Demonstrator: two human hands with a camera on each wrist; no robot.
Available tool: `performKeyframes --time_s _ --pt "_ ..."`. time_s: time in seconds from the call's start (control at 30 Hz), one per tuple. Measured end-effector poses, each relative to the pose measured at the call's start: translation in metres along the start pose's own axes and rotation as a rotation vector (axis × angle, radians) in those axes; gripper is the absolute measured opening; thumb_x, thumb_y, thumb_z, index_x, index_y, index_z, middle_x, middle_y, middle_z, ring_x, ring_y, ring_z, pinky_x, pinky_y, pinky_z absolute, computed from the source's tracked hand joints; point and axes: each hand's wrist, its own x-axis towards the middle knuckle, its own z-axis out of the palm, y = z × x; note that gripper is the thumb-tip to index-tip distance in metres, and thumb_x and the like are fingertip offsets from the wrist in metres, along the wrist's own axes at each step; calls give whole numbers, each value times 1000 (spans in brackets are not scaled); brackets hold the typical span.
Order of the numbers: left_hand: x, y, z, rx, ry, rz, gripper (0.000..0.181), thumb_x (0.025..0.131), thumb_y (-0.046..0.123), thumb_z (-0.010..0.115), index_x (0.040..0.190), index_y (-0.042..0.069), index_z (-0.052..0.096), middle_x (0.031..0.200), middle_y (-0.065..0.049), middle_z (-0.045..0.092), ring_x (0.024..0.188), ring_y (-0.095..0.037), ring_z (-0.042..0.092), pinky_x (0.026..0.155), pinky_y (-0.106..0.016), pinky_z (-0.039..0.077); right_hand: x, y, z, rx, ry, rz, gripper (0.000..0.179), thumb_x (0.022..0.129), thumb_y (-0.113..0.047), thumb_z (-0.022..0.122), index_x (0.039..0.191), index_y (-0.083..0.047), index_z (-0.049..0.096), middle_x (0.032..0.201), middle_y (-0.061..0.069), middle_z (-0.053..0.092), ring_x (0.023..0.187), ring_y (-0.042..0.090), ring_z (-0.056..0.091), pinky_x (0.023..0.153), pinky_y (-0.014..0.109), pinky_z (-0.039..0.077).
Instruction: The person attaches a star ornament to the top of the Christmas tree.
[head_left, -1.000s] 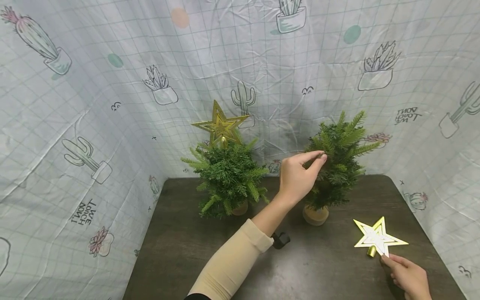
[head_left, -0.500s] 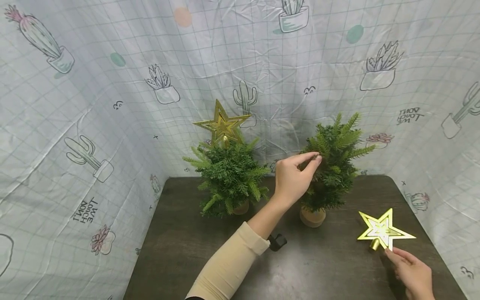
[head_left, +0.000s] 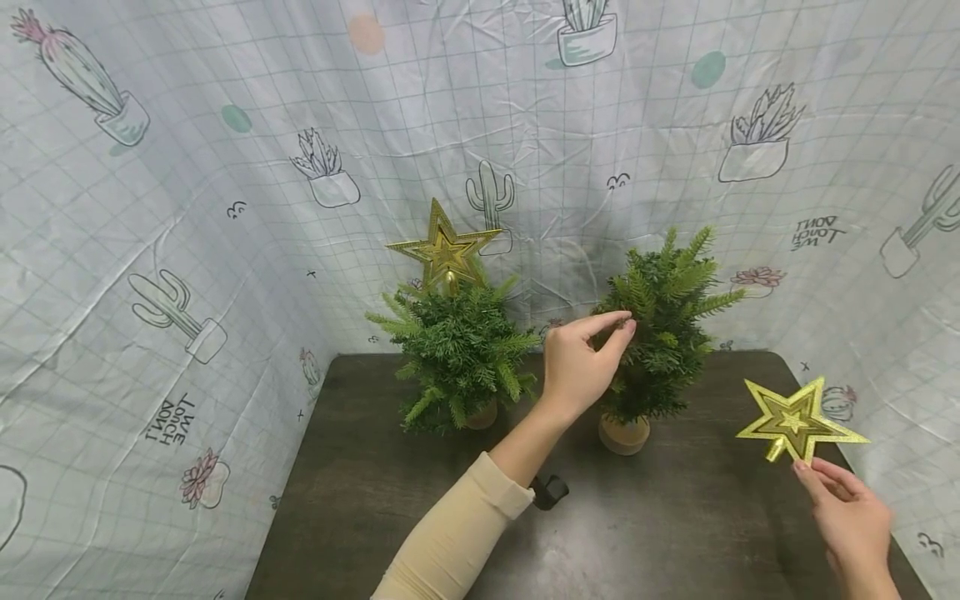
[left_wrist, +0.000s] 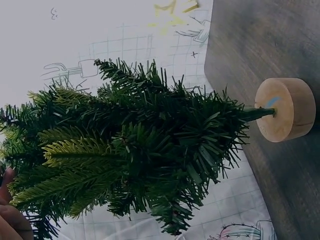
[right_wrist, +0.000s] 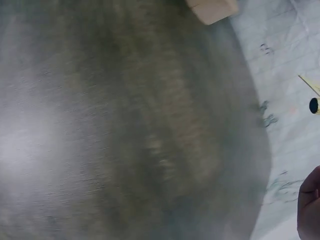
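Note:
A small artificial Christmas tree point(head_left: 663, 325) with a round wooden base point(head_left: 624, 435) stands on the right of the table. My left hand point(head_left: 581, 367) pinches the tree at its left side, near the upper branches; what lies between finger and thumb is too small to make out. From the left wrist, the tree point(left_wrist: 130, 150) fills the view, with fingertips point(left_wrist: 12, 217) at its top. My right hand point(head_left: 855, 512) holds a gold star tree topper point(head_left: 793, 421) by one lower point, its short tube facing down-left. Only part of that star point(right_wrist: 315, 105) enters the right wrist view.
A second tree point(head_left: 453, 350) with a gold star point(head_left: 444, 246) on top stands to the left. Between my left forearm and the right tree's base lies a black object point(head_left: 551, 492). A cactus-print cloth point(head_left: 420, 92) hangs behind and beside the dark table point(head_left: 352, 500).
My right hand has lifted the star up and to the right. My left hand has shifted slightly left and down, and the right tree has moved a little left with it.

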Motion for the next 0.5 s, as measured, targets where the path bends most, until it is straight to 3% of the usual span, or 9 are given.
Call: performKeyframes --time_s 0.27,0.5 --pt "-3 1 -2 -9 6 15 24 104 26 68 118 12 80 101 0 79 37 -4 18 38 -19 21 -7 -45 9 197 72 -128 12 86 -4 85 90 -16 82 72 -15 73 61 -6 65 46 12 41" --pt "-4 1 -3 -1 8 21 24 104 26 68 118 11 80 104 -1 79 37 -6 21 39 -19 22 -14 -84 11 316 99 -189 12 84 -1 86 92 -9 82 74 -10 73 54 -2 64 40 13 39"
